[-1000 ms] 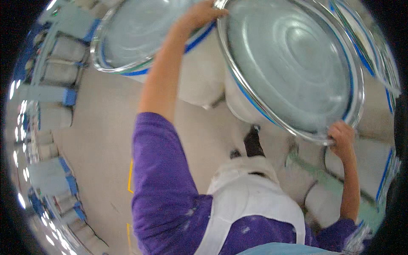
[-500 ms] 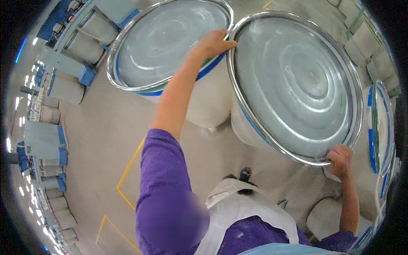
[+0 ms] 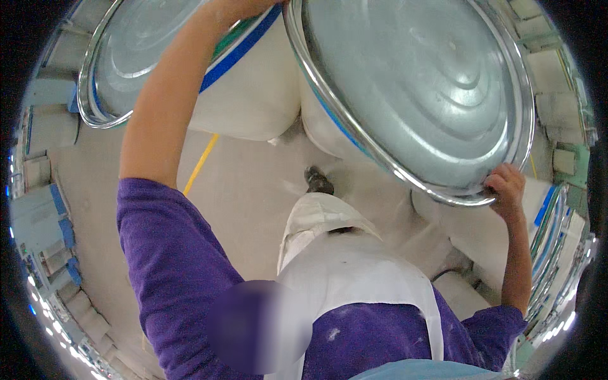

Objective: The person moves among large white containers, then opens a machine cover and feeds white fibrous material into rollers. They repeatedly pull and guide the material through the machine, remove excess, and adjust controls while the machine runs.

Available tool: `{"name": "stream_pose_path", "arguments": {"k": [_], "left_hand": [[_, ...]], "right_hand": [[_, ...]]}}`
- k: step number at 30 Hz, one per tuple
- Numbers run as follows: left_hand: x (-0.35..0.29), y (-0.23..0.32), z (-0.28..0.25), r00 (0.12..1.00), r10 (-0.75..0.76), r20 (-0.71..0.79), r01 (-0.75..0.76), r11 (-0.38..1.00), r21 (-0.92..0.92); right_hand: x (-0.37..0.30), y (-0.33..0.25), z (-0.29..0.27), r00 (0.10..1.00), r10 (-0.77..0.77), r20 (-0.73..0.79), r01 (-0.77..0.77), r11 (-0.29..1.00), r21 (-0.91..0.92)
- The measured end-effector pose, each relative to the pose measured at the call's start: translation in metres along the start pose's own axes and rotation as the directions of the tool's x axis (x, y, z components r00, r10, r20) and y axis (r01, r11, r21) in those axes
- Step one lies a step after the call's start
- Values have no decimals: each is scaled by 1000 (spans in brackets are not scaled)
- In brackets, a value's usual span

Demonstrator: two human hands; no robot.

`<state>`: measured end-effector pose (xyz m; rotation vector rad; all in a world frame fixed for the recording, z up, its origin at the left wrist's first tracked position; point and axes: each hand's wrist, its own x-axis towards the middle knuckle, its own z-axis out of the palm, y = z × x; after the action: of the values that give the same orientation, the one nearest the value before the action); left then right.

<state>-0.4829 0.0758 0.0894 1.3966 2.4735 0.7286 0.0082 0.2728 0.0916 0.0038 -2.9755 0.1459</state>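
Two large white cylindrical cans, with metal rims and grey ridged round plates in their tops, stand side by side before me. My left hand [image 3: 244,6], partly cut off by the upper edge, reaches over the left can [image 3: 250,95] to the right can's rim where the two meet. Its fingertips are out of sight now; half a second ago they were wrapped over the rim there. My right hand [image 3: 508,188] is closed around the near right part of the right can's shiny rim [image 3: 411,180]. That can looks tilted. Blue and green bands run below the left can's rim.
A yellow line [image 3: 201,164] is marked on the grey floor [image 3: 234,215]. More white cans [image 3: 478,215] stand close on my right. Machines with blue parts [image 3: 44,218] and cans line the left side. My shoe [image 3: 318,180] shows near the cans' bases.
Both cans appear higher and further left in view, and the left one is more cut off. My hands have kept their places at the right can's rim. My shoe and apron show further up.
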Motion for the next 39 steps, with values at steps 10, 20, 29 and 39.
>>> {"name": "stream_pose_path", "arguments": {"k": [10, 20, 29, 39], "left_hand": [[1, 7, -9, 1000, 5, 23, -1, 982, -188], [-12, 13, -16, 990, 54, -132, -32, 986, 165], [-186, 19, -17, 920, -207, -332, 367, 749, 552], [-211, 15, -42, 942, 5, -335, 209, 773, 599]], "right_hand": [[17, 17, 1, 998, -53, 14, 53, 998, 27], [20, 51, 4, 997, -67, 41, 69, 996, -47], [26, 54, 15, 997, -44, -56, 40, 997, -60], [33, 38, -1, 993, 12, -121, -20, 998, -68]]}}
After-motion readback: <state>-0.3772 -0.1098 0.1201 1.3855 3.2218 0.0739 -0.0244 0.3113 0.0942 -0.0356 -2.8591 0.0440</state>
